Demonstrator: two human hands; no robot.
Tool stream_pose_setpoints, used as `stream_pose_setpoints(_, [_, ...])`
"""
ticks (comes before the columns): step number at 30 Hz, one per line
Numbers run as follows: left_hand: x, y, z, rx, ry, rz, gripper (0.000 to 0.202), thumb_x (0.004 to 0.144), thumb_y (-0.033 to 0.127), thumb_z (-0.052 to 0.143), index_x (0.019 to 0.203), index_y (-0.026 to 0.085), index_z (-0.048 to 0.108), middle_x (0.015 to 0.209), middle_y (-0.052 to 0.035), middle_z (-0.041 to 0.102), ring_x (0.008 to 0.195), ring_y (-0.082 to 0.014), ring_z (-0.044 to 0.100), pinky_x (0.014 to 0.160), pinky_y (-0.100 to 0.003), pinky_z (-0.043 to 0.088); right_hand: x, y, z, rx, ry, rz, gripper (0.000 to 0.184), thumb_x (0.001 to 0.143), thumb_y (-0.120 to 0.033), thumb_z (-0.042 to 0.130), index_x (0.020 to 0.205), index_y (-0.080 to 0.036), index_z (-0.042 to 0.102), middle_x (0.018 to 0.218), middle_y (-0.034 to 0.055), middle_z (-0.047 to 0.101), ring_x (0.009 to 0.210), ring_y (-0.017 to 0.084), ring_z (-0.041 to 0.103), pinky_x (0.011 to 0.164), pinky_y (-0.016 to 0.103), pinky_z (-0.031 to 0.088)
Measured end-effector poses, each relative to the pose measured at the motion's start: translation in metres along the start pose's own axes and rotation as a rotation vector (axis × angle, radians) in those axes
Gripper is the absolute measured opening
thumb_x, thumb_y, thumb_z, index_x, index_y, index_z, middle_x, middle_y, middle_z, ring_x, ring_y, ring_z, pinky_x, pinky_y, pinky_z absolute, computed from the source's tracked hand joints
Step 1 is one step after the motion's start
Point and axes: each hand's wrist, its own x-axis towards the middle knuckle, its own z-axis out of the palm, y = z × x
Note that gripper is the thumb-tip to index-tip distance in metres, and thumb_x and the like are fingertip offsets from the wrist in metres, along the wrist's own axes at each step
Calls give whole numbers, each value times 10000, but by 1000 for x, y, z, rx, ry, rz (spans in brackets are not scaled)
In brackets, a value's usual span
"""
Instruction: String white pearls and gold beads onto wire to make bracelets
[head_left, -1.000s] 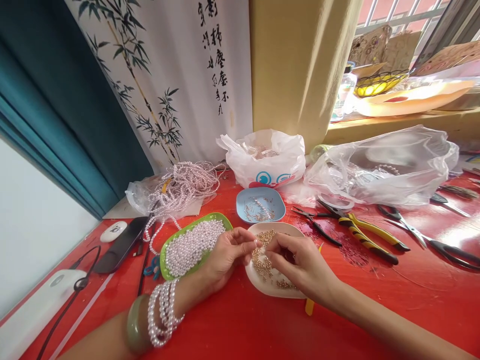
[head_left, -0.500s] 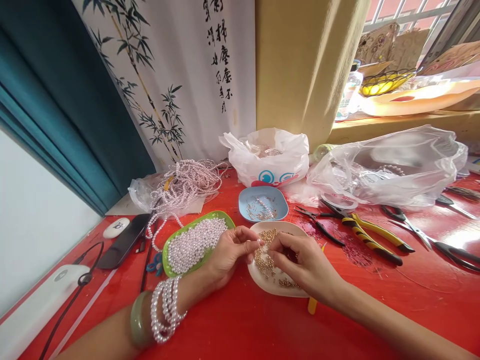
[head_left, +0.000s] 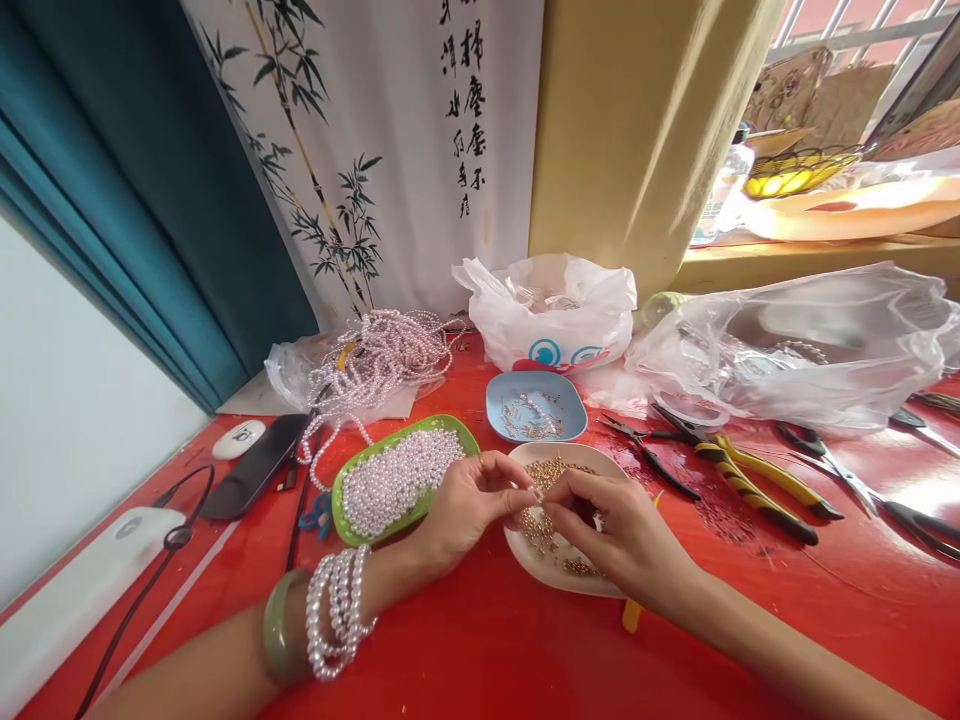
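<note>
My left hand (head_left: 472,505) is closed in a pinch, thumb against forefinger, over the near-left edge of a white plate (head_left: 536,572) of small gold beads (head_left: 541,528). Fingertip to fingertip with it, my right hand (head_left: 619,520) pinches above the same plate. Whatever lies between the fingers is too small to make out. Left of my left hand stands a green tray (head_left: 471,436) full of white pearl beads (head_left: 397,480). Behind the plate sits a blue dish (head_left: 496,405) with small metal pins and a few beads. Pearl bracelets (head_left: 337,610) and a jade bangle (head_left: 281,627) circle my left wrist.
Pliers (head_left: 750,480), thinner pliers (head_left: 651,455) and scissors (head_left: 847,475) lie at the right. Strings of pearls (head_left: 382,360) heap at the back left, near a phone (head_left: 255,470). Behind the dishes stand a white plastic bag (head_left: 551,310) and a clear bag (head_left: 810,340).
My view has shifted slightly, so the table's things appear a little further right. The fingertips of both hands have come closer together over the white plate.
</note>
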Motion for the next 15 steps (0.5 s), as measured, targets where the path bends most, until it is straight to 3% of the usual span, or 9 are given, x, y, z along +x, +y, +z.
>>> stream_pose_setpoints(10, [0, 2, 0, -45, 16, -22, 217, 575, 260, 737, 672, 134, 590, 597, 19, 559, 505, -73, 495, 508, -201, 412, 1, 1, -1, -23, -9, -39, 161, 793, -186, 448, 686, -185, 568, 564, -6, 571, 506, 104, 479, 481, 207, 380])
stream_pose_setpoints(15, [-1, 3, 1, -37, -36, -37, 211, 545, 246, 752, 650, 132, 609, 595, 9, 573, 531, -81, 503, 539, -205, 417, 2, 0, 0, -14, -19, -42, 166, 795, -199, 452, 687, -190, 579, 592, 2, 601, 526, 110, 513, 501, 213, 404])
